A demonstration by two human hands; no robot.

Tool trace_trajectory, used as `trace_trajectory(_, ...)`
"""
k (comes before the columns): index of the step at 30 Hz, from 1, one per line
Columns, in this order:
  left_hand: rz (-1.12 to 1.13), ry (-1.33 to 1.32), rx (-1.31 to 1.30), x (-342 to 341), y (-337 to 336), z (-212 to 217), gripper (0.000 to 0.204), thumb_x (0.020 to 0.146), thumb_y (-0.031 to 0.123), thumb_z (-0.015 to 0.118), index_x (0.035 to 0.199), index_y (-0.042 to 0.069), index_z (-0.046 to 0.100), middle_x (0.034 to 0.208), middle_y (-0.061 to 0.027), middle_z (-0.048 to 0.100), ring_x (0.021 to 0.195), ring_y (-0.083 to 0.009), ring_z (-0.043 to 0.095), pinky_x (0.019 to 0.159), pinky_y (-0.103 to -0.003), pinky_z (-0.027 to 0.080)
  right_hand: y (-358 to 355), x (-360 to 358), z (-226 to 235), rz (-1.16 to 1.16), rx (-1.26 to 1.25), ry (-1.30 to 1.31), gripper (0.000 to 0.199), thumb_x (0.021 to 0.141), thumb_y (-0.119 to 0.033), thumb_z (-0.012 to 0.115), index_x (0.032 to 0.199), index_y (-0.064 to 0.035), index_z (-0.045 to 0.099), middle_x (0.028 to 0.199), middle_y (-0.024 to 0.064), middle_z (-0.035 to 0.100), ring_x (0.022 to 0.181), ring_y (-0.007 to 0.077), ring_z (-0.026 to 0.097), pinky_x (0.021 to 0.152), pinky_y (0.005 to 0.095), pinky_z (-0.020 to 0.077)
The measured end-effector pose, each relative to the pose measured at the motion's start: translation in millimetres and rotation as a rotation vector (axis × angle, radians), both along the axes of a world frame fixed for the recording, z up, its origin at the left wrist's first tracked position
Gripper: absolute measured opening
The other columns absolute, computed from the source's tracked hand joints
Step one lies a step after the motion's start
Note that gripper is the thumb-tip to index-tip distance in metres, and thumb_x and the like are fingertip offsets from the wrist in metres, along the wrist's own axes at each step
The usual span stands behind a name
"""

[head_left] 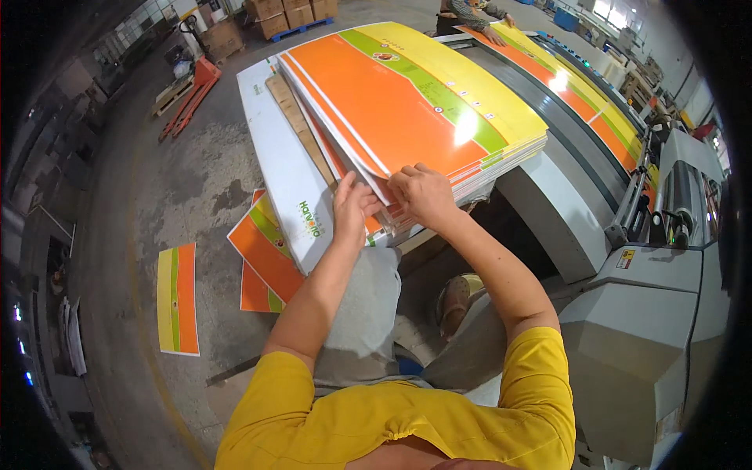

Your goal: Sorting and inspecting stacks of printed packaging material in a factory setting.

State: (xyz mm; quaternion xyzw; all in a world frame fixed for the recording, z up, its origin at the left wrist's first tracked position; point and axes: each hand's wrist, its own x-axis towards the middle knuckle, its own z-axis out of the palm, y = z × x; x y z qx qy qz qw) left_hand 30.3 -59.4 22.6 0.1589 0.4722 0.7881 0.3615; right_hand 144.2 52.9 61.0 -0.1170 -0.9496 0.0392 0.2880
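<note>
A tall stack of glossy printed sheets (423, 102), orange, green and yellow with a white border, lies in front of me. My right hand (423, 196) is closed on the near left corner of the top sheets, and that corner bends upward. Just left of it, my left hand (354, 210) is held with its fingers apart and partly curled beside the stack's edge. Whether its fingertips touch the sheets I cannot tell. Under the stack sits a white printed board (270, 141), with a brown cardboard strip (301, 129) between them.
A machine with a belt (564, 102) runs along the right, carrying another printed sheet (540, 70). A co-worker's hands (495, 33) rest at its far end. Loose printed sheets (178, 298) lie on the floor at left. Farther back stand an orange pallet jack (196, 90) and cartons (294, 14).
</note>
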Motion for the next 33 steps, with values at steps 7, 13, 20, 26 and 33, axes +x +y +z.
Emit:
trace_trajectory(7,-0.063,-0.171,0.085,-12.5,-0.5,-9.9,0.029,0.093,0.017,0.049,0.112,-0.005,0.049,0.096,-0.0180,0.055,0.080,-0.0231,0.061,0.071,-0.036,0.056,-3.4,-6.2,-0.4,-0.100,-0.002,0.011,0.020,0.076,-0.027,0.061,0.069,-0.0089,0.066,0.071,0.0089,0.062,0.071,0.0265,0.060,0.062,0.0382,0.0488)
trace_trajectory(13,-0.094,-0.129,0.104,-5.9,-1.8,-0.5,0.037,0.093,0.011,0.050,0.123,-0.010,0.042,0.099,-0.0151,0.059,0.089,-0.0202,0.061,0.075,-0.032,0.055,-13.1,-12.5,18.4,-0.184,-0.265,-0.109,0.029,0.079,-0.035,0.058,0.073,-0.0082,0.069,0.075,0.0098,0.063,0.073,0.0283,0.061,0.063,0.0392,0.0500)
trace_trajectory(20,-0.125,0.019,0.013,-4.0,-0.1,0.5,0.048,0.089,0.003,0.052,0.130,-0.014,0.033,0.106,-0.0175,0.058,0.091,-0.0194,0.062,0.075,-0.030,0.056,-2.3,-10.1,6.7,-0.067,0.083,-0.013,0.010,0.078,-0.023,0.063,0.077,-0.0129,0.066,0.076,0.0050,0.061,0.073,0.0249,0.061,0.059,0.0379,0.0497)
trace_trajectory(26,0.021,0.099,-0.082,9.0,1.6,9.8,0.046,0.089,0.009,0.057,0.128,-0.007,0.039,0.096,-0.0115,0.057,0.082,-0.0157,0.062,0.071,-0.029,0.055,2.9,3.7,4.4,0.065,0.018,0.106,0.006,0.075,-0.018,0.063,0.074,-0.0116,0.061,0.069,0.0046,0.057,0.069,0.0236,0.059,0.058,0.0356,0.0485)
trace_trajectory(33,-0.155,0.069,-0.059,2.1,-1.2,-3.7,0.014,0.089,0.012,0.054,0.082,0.001,0.058,0.070,-0.0041,0.055,0.069,-0.0132,0.058,0.072,-0.031,0.054,6.9,1.2,31.7,-0.106,-0.268,0.363,0.009,0.073,-0.014,0.063,0.081,-0.0119,0.061,0.073,0.0049,0.057,0.074,0.0232,0.058,0.058,0.0342,0.0473)
